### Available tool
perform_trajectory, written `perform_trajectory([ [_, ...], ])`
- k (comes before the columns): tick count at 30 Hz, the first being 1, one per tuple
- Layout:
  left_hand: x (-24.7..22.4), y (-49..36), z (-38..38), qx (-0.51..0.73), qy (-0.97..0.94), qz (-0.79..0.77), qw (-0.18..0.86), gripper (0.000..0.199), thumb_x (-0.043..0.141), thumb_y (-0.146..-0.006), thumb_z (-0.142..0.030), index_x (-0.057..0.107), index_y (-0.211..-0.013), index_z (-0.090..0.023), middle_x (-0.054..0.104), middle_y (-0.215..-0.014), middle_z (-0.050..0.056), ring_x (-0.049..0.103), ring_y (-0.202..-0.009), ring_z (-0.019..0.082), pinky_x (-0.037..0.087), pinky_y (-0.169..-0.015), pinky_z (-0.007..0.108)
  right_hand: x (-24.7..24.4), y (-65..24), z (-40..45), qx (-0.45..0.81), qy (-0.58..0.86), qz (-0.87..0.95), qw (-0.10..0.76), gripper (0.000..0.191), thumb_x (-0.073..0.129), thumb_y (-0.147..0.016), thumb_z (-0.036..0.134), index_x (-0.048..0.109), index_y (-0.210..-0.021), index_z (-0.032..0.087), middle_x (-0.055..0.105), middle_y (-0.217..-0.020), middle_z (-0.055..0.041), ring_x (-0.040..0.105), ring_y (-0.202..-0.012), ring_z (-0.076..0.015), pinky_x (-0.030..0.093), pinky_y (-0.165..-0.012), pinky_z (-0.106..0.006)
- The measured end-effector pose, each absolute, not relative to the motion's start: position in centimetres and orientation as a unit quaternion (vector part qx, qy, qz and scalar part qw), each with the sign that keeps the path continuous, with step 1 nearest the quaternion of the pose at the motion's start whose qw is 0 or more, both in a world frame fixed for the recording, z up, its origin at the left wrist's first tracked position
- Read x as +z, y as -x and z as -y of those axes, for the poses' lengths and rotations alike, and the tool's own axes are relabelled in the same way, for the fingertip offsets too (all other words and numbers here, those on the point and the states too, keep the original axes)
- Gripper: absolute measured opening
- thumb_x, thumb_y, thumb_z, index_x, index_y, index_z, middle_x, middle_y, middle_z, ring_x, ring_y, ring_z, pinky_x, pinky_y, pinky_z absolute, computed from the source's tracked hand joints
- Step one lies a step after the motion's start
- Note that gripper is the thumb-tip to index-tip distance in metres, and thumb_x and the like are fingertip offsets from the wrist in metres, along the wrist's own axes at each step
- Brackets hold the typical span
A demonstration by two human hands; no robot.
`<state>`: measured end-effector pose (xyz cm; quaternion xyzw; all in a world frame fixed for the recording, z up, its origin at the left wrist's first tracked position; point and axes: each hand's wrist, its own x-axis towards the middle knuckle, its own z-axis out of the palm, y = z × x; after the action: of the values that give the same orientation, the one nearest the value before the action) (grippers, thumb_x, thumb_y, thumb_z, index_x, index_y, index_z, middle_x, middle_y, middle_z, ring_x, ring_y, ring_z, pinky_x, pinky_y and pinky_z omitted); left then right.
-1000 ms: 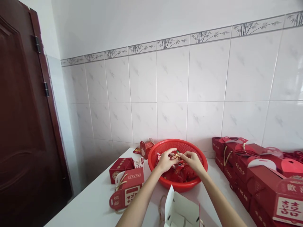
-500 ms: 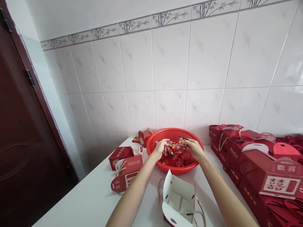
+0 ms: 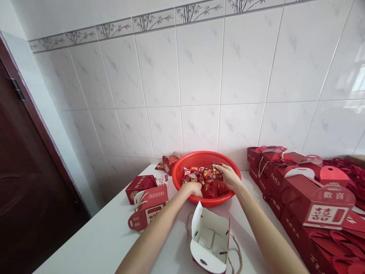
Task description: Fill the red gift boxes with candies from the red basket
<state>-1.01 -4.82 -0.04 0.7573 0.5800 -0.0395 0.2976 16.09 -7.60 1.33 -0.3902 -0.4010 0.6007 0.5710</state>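
Two hands in the red basket [image 3: 207,203] right now, one on each side of it! Right hand [image 3: 231,179], at the basket's right: thumb and fingers are pinched together on the edge of a dark red packet [image 3: 217,173] with pale print, and that packet sits up above the sweets [image 3: 194,176], inside the basket's rim. Left hand [image 3: 195,188], over at the basket's front left: the fingers bend down among the sweets, their tips out of sight, so I cannot tell how far open that grip is or whether it has hold of anything.

Sweets all across the basket's middle, red wrappers mostly, some with white and gold. Just in front of the basket, the open box [image 3: 211,238], lid up, white inside, a cord [image 3: 238,253] looping out on its right. Left of the basket, a roped box [image 3: 156,201] lies near a darker box [image 3: 139,186], and close to the basket's back left, a small box [image 3: 169,164]. Well to the right of the basket, a big stack [image 3: 296,190] of red boxes! All of it on the white table [image 3: 94,238], with the tiled wall [image 3: 199,125] behind the basket.
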Motion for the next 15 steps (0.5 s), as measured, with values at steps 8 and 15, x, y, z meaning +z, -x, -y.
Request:
perform_trajectory([
  [8, 0.53, 1.45, 5.13, 0.235, -0.729, -0.531, 0.361, 0.037, 0.074, -0.068, -0.015, 0.071, -0.105, -0.016, 0.075, -0.096, 0.004, 0.069, -0.09, 0.019, 0.055, -0.079, 0.026, 1.22, -16.27, 7.19, 0.599, 0.372, 0.392, 0.591, 0.01, 0.076, -0.068, 0.019, 0.066, -0.068, 0.018, 0.075, -0.073, -0.0056, 0.07, -0.061, -0.0198, 0.058, -0.056, -0.03],
  [15, 0.54, 2.06, 4.66, 0.425, -0.653, -0.475, 0.41, 0.051, 0.062, -0.079, -0.005, 0.062, -0.129, -0.015, 0.068, -0.127, 0.013, 0.065, -0.115, 0.022, 0.054, -0.092, 0.029, 1.18, -16.43, 7.36, 0.608, 0.376, 0.406, 0.569, 0.013, 0.081, -0.065, 0.021, 0.073, -0.074, 0.017, 0.073, -0.073, -0.0032, 0.067, -0.063, -0.0168, 0.056, -0.052, -0.026],
])
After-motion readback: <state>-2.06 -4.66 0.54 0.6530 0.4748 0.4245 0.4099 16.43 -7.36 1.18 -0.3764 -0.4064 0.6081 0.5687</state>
